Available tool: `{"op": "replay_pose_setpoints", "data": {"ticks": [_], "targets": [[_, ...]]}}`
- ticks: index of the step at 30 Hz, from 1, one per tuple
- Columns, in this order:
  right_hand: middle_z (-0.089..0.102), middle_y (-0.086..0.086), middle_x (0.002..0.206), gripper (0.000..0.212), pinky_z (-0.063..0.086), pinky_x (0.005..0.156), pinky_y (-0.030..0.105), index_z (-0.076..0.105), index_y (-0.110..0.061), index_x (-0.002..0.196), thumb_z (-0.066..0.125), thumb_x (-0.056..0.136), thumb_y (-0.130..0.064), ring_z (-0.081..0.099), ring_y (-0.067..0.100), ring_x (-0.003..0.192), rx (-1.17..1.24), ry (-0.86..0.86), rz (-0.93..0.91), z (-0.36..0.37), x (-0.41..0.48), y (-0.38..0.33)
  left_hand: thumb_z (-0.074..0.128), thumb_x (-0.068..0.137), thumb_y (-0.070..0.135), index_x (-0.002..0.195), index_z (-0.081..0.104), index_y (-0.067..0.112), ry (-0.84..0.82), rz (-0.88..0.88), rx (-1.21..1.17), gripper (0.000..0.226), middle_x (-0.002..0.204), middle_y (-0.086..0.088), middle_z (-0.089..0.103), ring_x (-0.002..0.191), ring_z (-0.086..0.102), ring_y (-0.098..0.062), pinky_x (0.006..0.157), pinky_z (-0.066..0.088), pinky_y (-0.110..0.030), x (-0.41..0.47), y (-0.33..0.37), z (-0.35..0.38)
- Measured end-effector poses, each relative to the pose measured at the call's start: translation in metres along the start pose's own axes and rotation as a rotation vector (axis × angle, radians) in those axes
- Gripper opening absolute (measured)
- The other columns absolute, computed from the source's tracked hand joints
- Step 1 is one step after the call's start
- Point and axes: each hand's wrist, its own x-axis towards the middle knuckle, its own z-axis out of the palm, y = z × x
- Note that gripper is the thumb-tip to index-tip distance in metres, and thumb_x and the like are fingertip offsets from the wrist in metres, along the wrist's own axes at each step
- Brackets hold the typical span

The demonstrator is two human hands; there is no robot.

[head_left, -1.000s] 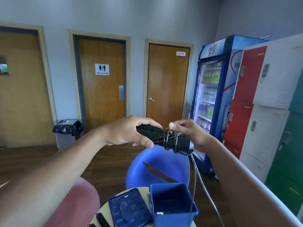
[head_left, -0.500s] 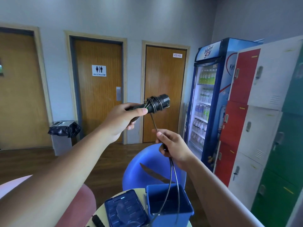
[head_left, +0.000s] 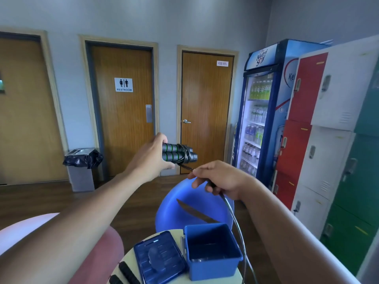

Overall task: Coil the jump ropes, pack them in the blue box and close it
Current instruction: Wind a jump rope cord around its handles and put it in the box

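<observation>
Left grip (head_left: 150,158) clenched on handles (head_left: 177,153), now lowered; right grip (head_left: 222,179) pinches cord (head_left: 235,218), seemingly re-tensioning; coiling unfinished.

The blue box (head_left: 213,265) stands open on a small round table (head_left: 126,262), its lid (head_left: 160,261) flat just left of it. Above and beyond the box, the left hand (head_left: 151,158) grips two black green-ringed handles (head_left: 176,153) wrapped with cord (head_left: 234,214). The right hand (head_left: 221,179) pinches that cord, which hangs past the box's right side. A blue chair (head_left: 184,212) sits behind the box, and more black handles (head_left: 127,271) lie left of the lid.
</observation>
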Motion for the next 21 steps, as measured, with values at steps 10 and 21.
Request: {"op": "replay_pose_setpoints", "data": {"ticks": [10, 21], "targets": [[0.054, -0.002, 0.061, 0.019, 0.031, 0.042, 0.016, 0.074, -0.008, 0.081, 0.069, 0.093, -0.023, 0.039, 0.012, 0.052, -0.191, 0.253, -0.151, -0.031, -0.004, -0.025, 0.089, 0.071, 0.041, 0.115, 0.054, 0.034, -0.299, 0.148, -0.052, 0.057, 0.104, 0.01, 0.059, 0.087, 0.057, -0.009, 0.067, 0.045, -0.025, -0.014, 0.004, -0.007], [0.032, 0.008, 0.065, 0.035, 0.021, 0.047, 0.023, 0.067, -0.014, 0.079, 0.073, 0.083, -0.049, 0.027, 0.012, 0.048, -0.12, 0.19, -0.151, -0.039, 0.006, -0.003, 0.089, 0.064, 0.045, 0.106, 0.07, 0.022, -0.586, 0.126, -0.745, 0.051, 0.081, -0.023, 0.058, 0.065, 0.047, -0.024, 0.051, 0.04, -0.028, -0.022, 0.004, -0.022]]}}
